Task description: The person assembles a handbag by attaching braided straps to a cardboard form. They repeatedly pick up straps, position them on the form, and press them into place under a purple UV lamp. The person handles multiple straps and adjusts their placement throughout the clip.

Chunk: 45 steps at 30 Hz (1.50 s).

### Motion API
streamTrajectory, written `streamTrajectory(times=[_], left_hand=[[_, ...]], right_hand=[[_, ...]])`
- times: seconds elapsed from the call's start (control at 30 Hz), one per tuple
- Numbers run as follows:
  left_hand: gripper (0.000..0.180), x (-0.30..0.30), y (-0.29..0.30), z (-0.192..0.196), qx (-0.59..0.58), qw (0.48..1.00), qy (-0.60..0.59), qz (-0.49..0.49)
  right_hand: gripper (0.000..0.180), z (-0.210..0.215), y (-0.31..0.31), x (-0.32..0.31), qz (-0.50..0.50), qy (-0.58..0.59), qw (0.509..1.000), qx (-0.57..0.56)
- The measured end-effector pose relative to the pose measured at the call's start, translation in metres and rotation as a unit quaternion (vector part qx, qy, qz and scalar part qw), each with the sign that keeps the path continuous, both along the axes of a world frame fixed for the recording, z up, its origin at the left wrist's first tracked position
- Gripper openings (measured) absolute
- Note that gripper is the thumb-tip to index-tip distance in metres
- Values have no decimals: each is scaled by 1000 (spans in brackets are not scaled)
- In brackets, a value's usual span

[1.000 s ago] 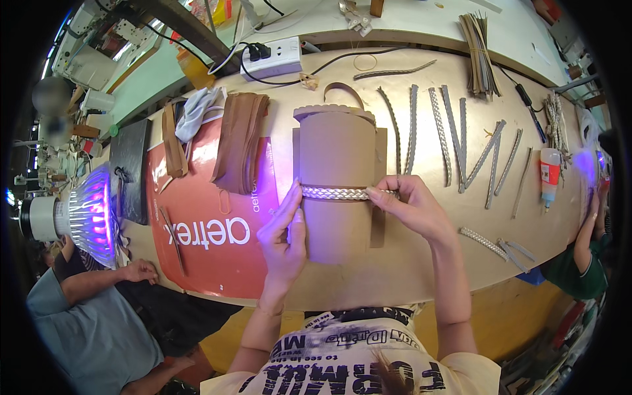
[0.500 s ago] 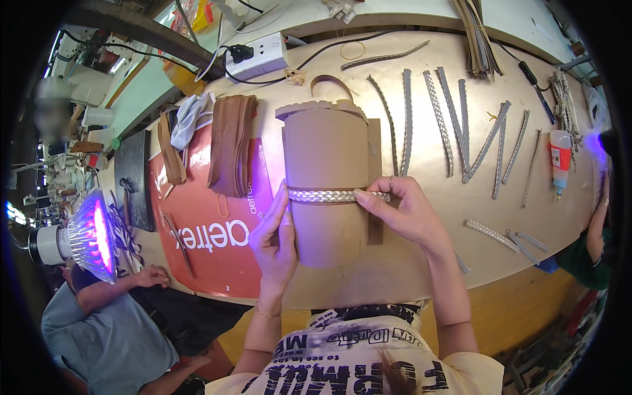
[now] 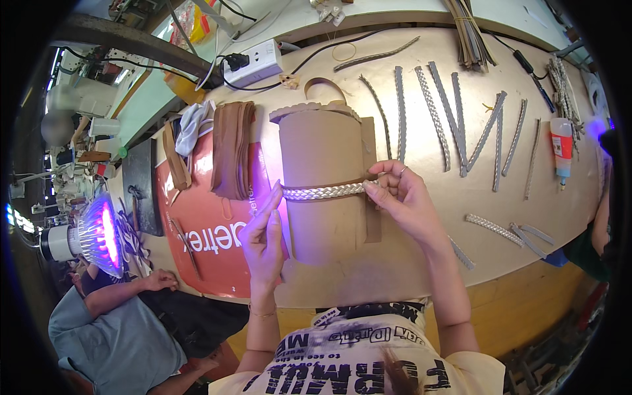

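A tan, rounded form like rolled board [image 3: 320,155] lies in front of me, with a scalloped edge at its far end. Across its middle runs a silvery braided strap [image 3: 322,192], laid along a narrow brown band. My left hand [image 3: 264,234] is at the strap's left end, fingers stretched out and fingertips touching the form's side there. At the other end, my right hand [image 3: 403,196] pinches the strap between thumb and fingers. A flat brown strip [image 3: 372,227] shows beneath the form's right side.
Several braided strips [image 3: 432,118] lie at the right, near a glue bottle [image 3: 561,148]. Folded brown pieces [image 3: 233,150] rest on a red sheet [image 3: 217,230] at the left. A power strip [image 3: 257,66] is behind. A lit lamp [image 3: 99,234] and another person's hand [image 3: 160,280] are at left.
My right hand has moved up a little with the strap's right end, so the strap now slants upward to the right. The whole view has shifted slightly.
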<state>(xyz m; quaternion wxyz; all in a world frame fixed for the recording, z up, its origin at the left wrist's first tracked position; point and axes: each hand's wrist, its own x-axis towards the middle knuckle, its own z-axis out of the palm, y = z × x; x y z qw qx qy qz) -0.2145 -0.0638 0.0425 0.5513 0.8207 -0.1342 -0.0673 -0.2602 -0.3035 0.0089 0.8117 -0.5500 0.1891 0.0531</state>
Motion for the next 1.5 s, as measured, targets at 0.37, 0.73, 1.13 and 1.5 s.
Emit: streamTrajectory(times=[0.37,0.73,1.13,1.5], left_hand=[[37,-32,-21,41,202,943,-234,-121],[65,-7,-17,35,276,904,-207,-252],[66,-10,-21,38,356,856,-267,-264],[61,-16,-31,41,352,872,-251,-231]], right_hand=[[29,33,11,-6,93,43,989,107],[32,34,14,2,80,23,990,116],[32,35,9,7,103,34,990,89],[25,70,11,1,68,-126,986,-89]])
